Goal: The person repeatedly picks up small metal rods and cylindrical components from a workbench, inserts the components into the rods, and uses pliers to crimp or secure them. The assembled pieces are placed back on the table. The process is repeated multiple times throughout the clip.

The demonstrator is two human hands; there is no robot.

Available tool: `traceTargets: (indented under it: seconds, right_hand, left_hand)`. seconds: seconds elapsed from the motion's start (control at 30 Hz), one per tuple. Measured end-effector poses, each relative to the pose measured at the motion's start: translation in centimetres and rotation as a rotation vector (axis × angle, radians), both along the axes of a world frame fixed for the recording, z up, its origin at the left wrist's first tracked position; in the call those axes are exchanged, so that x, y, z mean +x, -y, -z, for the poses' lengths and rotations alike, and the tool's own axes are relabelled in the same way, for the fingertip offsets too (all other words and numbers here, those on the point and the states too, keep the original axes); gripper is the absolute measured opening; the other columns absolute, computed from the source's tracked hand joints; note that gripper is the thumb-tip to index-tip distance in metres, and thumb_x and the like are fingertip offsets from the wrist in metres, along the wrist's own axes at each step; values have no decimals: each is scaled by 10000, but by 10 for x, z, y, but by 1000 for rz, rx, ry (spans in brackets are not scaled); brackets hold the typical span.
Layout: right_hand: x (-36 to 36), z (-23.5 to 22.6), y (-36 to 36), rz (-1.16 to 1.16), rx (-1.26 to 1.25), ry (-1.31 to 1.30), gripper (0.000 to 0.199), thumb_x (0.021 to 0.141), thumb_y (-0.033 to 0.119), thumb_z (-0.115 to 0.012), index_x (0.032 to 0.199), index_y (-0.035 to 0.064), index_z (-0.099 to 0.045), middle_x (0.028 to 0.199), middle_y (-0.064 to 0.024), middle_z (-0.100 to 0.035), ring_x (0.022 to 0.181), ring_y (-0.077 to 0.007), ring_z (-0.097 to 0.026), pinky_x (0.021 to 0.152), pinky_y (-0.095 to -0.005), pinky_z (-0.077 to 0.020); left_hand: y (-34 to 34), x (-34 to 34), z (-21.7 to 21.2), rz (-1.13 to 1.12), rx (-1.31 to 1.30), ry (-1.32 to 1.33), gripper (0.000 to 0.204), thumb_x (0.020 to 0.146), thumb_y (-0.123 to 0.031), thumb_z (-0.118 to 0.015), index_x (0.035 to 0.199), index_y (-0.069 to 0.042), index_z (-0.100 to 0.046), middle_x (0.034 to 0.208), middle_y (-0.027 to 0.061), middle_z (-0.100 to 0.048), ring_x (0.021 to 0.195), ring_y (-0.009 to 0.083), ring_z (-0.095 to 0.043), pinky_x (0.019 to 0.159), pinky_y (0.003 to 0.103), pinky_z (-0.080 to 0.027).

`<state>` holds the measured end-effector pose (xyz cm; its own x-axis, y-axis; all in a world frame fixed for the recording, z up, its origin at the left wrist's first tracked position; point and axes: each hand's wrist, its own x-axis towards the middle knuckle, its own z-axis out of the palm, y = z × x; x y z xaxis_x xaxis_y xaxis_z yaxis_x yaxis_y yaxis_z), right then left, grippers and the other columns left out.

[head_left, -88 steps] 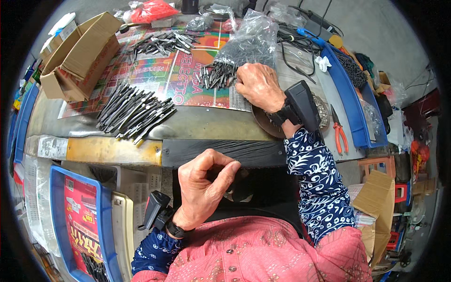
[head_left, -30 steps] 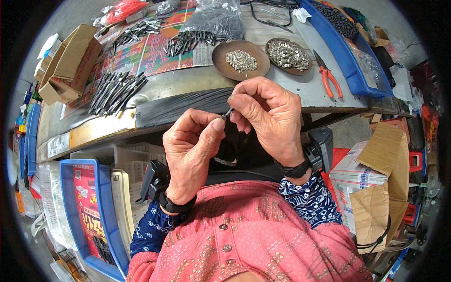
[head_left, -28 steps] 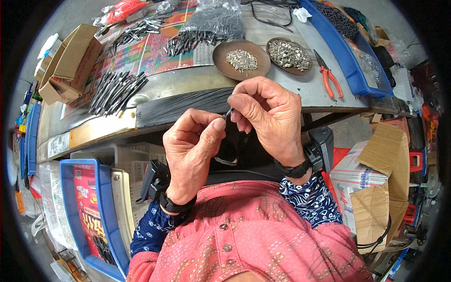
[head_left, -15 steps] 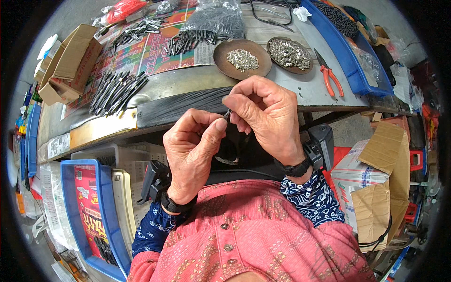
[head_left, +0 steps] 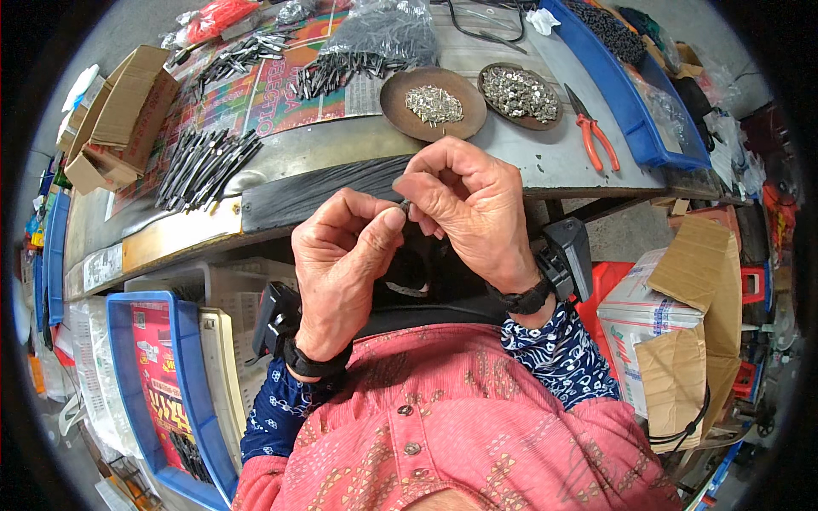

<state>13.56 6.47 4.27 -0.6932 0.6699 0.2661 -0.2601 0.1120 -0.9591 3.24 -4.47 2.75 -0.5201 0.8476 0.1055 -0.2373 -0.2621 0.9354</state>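
Note:
My left hand (head_left: 345, 264) and my right hand (head_left: 477, 217) meet just off the table's front edge, thumbs and fingertips pinched close together. Between the tips shows a bit of a small dark part (head_left: 406, 205), mostly covered by the fingers; its kind I cannot make out. Beyond my right hand stands a round brown dish of small silvery pins (head_left: 434, 106). To its right, a second dish holds small round metal pieces (head_left: 520, 92). Red-handled pliers (head_left: 594, 136) lie further right. Left of my hands, a bundle of slim black parts (head_left: 209, 169) lies on the table.
More black parts (head_left: 341, 75) lie at the back under a clear plastic bag (head_left: 381, 34). A cardboard box (head_left: 126, 115) stands on the left, a long blue tray (head_left: 635, 128) at right. Below the table are a blue bin (head_left: 192, 375) and an open carton (head_left: 682, 332).
Both hands have shifted slightly left in the view, and the table has shifted a little with them. The fingertips stay pinched together, now covering more of the small part.

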Motion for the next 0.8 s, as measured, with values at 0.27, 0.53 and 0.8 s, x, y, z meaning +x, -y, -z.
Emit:
traceTargets:
  seconds: [0.27,0.53,0.8]
  right_hand:
    - [5,-4,-12,177,569,132,238,885,206,-679,831,-14,-610,665,-109,-582,570,-215,-566,530,-323,-439]
    - [-1,-2,-4,172,582,132,304,923,154,-609,719,-9,-454,608,-162,-457,522,-316,-418,487,-377,-374]
    - [-2,2,0,163,508,87,292,938,161,-581,736,-3,-449,603,-164,-409,510,-303,-371,477,-368,-364]
  left_hand:
    - [2,-4,-1,33,-20,12,112,901,-112,-678,884,-10,-635,704,-30,-591,552,2,-434,480,158,-322]
    - [3,2,-4,34,-33,-19,125,902,-108,-665,864,-22,-583,640,-32,-513,503,33,-385,438,187,-264]
    - [2,4,-7,33,-20,-49,137,899,-108,-668,847,-16,-580,638,-26,-511,502,39,-391,438,188,-275]
